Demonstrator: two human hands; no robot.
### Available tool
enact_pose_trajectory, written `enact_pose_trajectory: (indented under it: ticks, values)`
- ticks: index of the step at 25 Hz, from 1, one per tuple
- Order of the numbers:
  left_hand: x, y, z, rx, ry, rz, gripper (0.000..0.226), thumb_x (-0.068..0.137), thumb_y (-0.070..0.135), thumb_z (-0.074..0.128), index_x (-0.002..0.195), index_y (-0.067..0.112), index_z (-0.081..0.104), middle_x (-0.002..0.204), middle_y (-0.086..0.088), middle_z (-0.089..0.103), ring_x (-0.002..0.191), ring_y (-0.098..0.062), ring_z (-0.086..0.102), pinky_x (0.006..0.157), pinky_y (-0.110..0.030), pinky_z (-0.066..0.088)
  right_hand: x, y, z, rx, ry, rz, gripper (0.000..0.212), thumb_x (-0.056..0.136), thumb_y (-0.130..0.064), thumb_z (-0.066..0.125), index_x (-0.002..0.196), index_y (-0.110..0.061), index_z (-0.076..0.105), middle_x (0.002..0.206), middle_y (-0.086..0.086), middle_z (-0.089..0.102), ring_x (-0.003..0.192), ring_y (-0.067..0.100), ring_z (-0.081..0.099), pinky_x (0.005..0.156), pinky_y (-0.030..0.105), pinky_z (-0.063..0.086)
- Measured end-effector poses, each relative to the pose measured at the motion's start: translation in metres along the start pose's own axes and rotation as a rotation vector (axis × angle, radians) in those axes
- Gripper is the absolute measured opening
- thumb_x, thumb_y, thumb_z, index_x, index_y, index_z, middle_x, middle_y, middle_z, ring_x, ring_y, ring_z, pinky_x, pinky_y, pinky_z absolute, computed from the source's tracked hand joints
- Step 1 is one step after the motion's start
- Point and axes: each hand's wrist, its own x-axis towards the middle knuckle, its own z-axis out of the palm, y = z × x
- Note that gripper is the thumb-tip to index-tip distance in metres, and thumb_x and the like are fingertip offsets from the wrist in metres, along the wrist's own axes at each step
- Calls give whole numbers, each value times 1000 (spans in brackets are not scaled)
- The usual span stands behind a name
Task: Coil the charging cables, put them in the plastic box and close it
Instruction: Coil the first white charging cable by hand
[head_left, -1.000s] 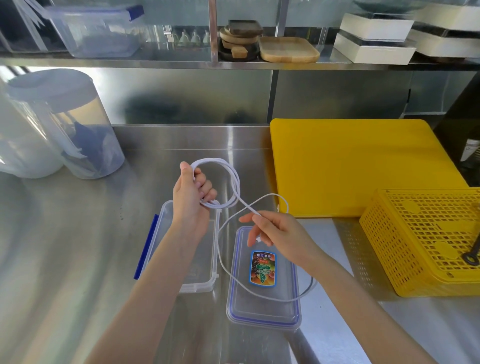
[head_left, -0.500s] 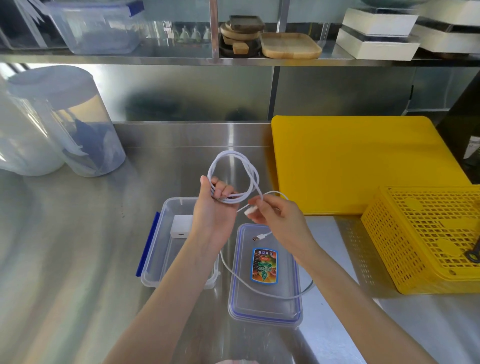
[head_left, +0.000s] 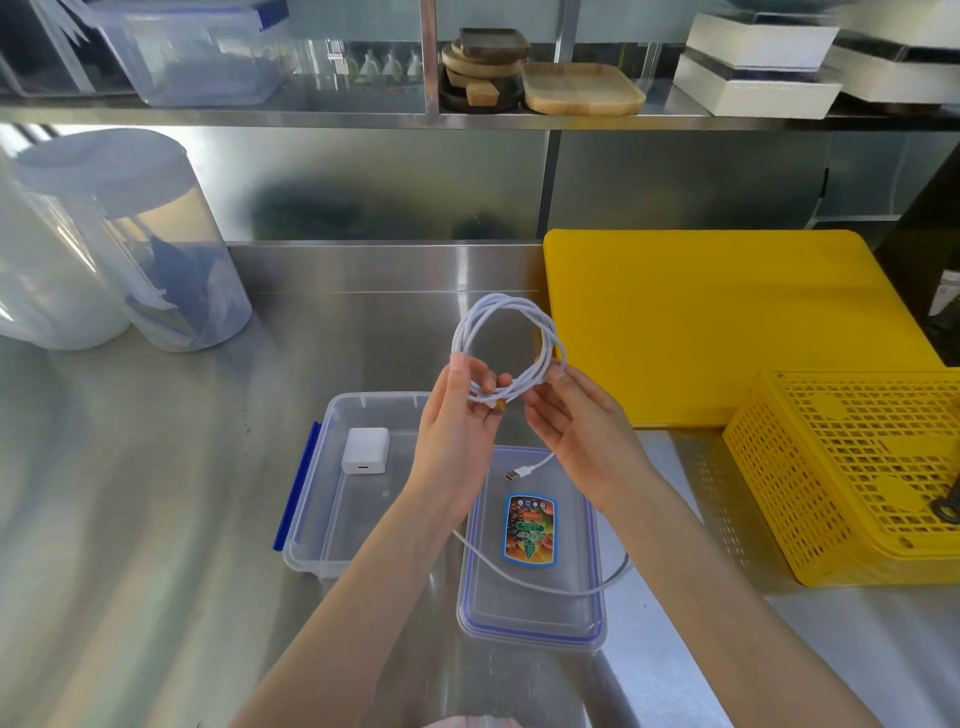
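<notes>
A white charging cable is wound into a round coil held in the air above the counter. My left hand pinches the coil's lower left side, and my right hand holds its lower right side. A loose tail of cable hangs down and curves over the clear lid, ending in a USB plug. The lid, with a colourful sticker, lies flat on the counter. To its left stands the open clear plastic box with a blue clip, holding a white charger block.
A yellow cutting board lies at the right, with a yellow perforated basket in front of it. Two clear plastic jugs stand at the left. A shelf above carries wooden boards, white boxes and a clear container.
The coil has gained more loops and grown rounder. My right hand moved up from the loose cable to the coil. The tail over the lid has become shorter.
</notes>
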Motion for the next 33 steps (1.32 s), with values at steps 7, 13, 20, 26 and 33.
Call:
enact_pose_trajectory:
  ticks: [7, 13, 20, 26, 33]
  values:
    - [-1, -8, -1, 152, 68, -30, 42, 98, 27, 30, 65, 12, 51, 61, 0, 54, 65, -10, 55, 77, -25, 44, 1, -2, 0, 181, 14, 228, 14, 88, -23, 54, 79, -22, 64, 72, -2, 68, 72, 9, 62, 63, 19, 52]
    - [-6, -11, -1, 546, 123, -27, 38, 98, 30, 29, 69, 18, 49, 68, -1, 49, 65, -10, 45, 70, -23, 38, -1, -4, -2, 77, -89, 250, 21, 90, -28, 49, 85, -31, 69, 67, -10, 71, 83, 8, 59, 77, 25, 40]
    - [1, -12, -1, 723, 140, 90, 34, 97, 29, 34, 68, 19, 49, 73, -8, 53, 70, -17, 49, 69, -32, 43, -4, -5, -2, 179, -256, 218, 49, 93, -42, 28, 90, -16, 70, 64, 0, 66, 89, 20, 57, 93, 36, 37]
    - [4, -3, 3, 656, 105, 47, 34, 98, 28, 33, 71, 16, 52, 70, -3, 56, 65, -10, 54, 70, -23, 48, -4, -1, 2, -413, -253, -69, 8, 90, -21, 51, 92, -24, 57, 92, 1, 66, 96, 15, 61, 87, 26, 46]
    - [3, 3, 3, 601, 137, 23, 34, 97, 29, 34, 68, 17, 48, 65, -1, 47, 64, -10, 47, 67, -20, 44, 1, 3, 6, -641, -184, -71, 21, 86, -18, 58, 106, -18, 50, 102, 0, 60, 98, 18, 61, 87, 29, 51]
